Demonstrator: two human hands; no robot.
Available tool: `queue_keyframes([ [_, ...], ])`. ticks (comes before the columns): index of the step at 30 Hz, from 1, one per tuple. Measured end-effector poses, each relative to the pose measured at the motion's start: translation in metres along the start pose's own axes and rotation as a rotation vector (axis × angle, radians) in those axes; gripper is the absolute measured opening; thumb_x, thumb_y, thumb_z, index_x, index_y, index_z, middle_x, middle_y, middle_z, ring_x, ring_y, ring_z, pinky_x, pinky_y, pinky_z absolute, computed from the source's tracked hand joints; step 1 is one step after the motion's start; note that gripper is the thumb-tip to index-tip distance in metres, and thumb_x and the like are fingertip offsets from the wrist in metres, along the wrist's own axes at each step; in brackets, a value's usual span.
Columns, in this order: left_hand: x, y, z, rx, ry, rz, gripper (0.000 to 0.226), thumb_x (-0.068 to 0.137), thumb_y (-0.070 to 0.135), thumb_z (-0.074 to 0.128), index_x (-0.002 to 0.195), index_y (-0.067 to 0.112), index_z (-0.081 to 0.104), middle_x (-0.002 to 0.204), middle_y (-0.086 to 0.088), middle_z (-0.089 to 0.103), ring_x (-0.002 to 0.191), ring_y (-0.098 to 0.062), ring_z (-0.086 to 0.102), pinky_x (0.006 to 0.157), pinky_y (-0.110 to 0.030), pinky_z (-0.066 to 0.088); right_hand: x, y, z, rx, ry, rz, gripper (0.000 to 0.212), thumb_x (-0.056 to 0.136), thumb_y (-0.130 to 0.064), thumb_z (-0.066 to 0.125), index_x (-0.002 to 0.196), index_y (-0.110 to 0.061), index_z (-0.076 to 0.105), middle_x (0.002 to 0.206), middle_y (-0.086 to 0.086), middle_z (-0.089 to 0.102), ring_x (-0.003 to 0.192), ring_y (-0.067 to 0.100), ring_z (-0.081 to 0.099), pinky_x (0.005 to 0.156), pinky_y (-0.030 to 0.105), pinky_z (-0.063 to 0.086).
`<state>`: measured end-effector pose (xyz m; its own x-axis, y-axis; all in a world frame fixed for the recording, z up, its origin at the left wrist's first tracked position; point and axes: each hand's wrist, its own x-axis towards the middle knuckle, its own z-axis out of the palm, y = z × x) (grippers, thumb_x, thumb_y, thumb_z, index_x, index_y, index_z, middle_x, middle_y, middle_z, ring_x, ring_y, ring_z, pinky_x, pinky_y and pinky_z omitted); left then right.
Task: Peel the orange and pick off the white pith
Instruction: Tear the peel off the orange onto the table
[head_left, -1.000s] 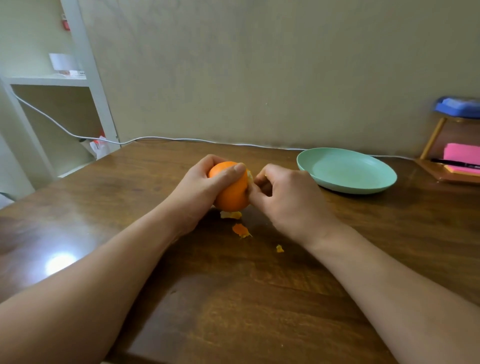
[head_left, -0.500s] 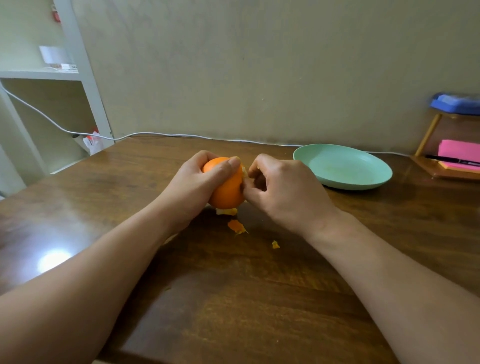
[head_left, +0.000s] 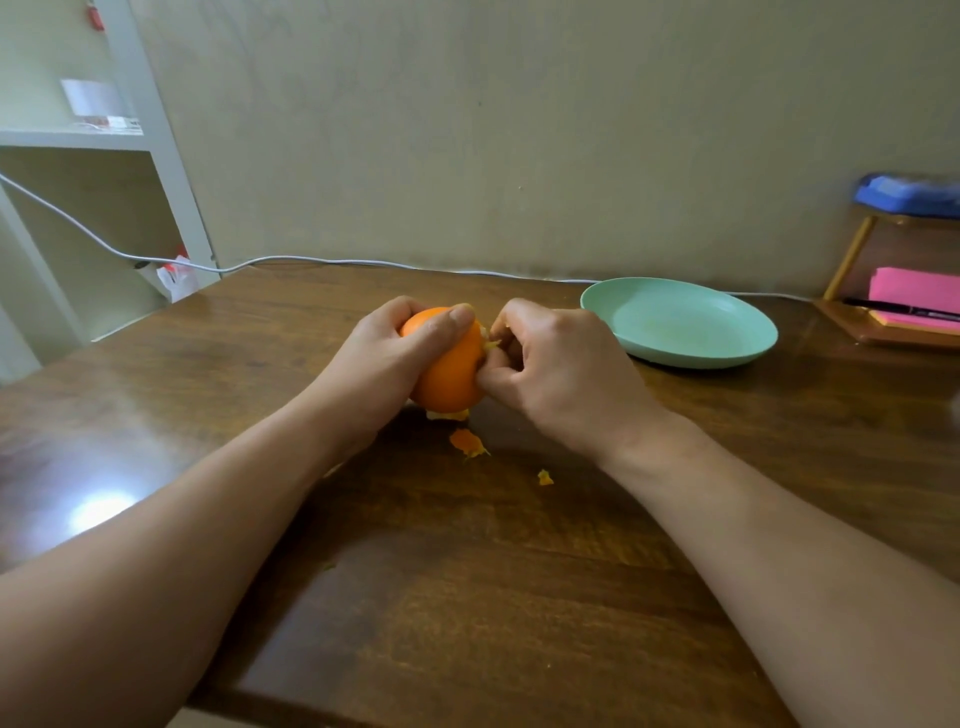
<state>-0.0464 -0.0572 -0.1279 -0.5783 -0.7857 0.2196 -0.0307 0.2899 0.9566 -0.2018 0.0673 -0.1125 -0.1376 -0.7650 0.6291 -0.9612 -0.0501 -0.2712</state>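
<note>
An orange (head_left: 452, 371) with most of its skin on is held just above the brown table (head_left: 467, 597). My left hand (head_left: 379, 364) grips it from the left, thumb across its top. My right hand (head_left: 550, 364) has its fingers curled at the orange's right side, pinching a torn edge of peel (head_left: 489, 344) where pale pith shows. Three small scraps of peel lie on the table below: one (head_left: 448, 414) under the orange, one (head_left: 467, 442) nearer me, and a tiny one (head_left: 544, 477).
A mint-green plate (head_left: 727, 340) sits on the table right of my hands. A wooden stand (head_left: 883, 325) with pink notes and a pen is at the far right. A white cable (head_left: 311, 260) runs along the wall. White shelving (head_left: 130, 140) stands beyond the table's left edge.
My hands have stayed on the orange. My right hand's fingers have shifted a little at the torn peel edge, and the orange has turned slightly.
</note>
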Motion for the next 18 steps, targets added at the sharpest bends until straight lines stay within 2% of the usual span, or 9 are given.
queue_keyframes([
  [7, 0.0013, -0.0018, -0.0015, -0.055, -0.035, -0.030, 0.077, 0.071, 0.076, 0.073, 0.126, 0.022, 0.067, 0.122, -0.011, 0.071, 0.105, -0.027, 0.074, 0.074, -0.033, 0.061, -0.0029, 0.0066, -0.0001, 0.208, -0.013, 0.061, 0.008, 0.095, -0.028, 0.070, 0.089, -0.022, 0.069, 0.075, -0.006, 0.069, 0.070, 0.013, 0.065, 0.064, 0.044, 0.056],
  [11, 0.0013, -0.0010, -0.0019, -0.031, -0.031, -0.032, 0.081, 0.068, 0.079, 0.073, 0.127, 0.025, 0.065, 0.123, -0.009, 0.070, 0.108, -0.028, 0.073, 0.075, -0.033, 0.061, -0.0061, 0.0100, -0.0007, 0.272, -0.055, 0.080, 0.010, 0.100, -0.032, 0.071, 0.096, -0.023, 0.070, 0.081, -0.009, 0.071, 0.075, 0.008, 0.068, 0.069, 0.041, 0.059],
  [15, -0.0007, 0.0011, -0.0002, 0.028, -0.014, 0.003, 0.072, 0.073, 0.077, 0.072, 0.124, 0.027, 0.064, 0.121, -0.004, 0.069, 0.105, -0.022, 0.072, 0.070, -0.027, 0.059, -0.0068, 0.0081, -0.0011, 0.246, -0.080, 0.088, 0.018, 0.099, -0.041, 0.072, 0.103, -0.024, 0.068, 0.088, -0.009, 0.072, 0.081, 0.010, 0.070, 0.074, 0.042, 0.061],
  [18, -0.0019, 0.0003, 0.0009, 0.089, 0.005, 0.039, 0.071, 0.069, 0.081, 0.072, 0.119, 0.031, 0.064, 0.117, -0.001, 0.069, 0.102, -0.019, 0.072, 0.073, -0.033, 0.062, -0.0052, 0.0076, 0.0006, 0.153, -0.081, 0.070, 0.019, 0.099, -0.042, 0.068, 0.101, -0.023, 0.066, 0.087, -0.004, 0.072, 0.080, 0.017, 0.069, 0.071, 0.046, 0.060],
])
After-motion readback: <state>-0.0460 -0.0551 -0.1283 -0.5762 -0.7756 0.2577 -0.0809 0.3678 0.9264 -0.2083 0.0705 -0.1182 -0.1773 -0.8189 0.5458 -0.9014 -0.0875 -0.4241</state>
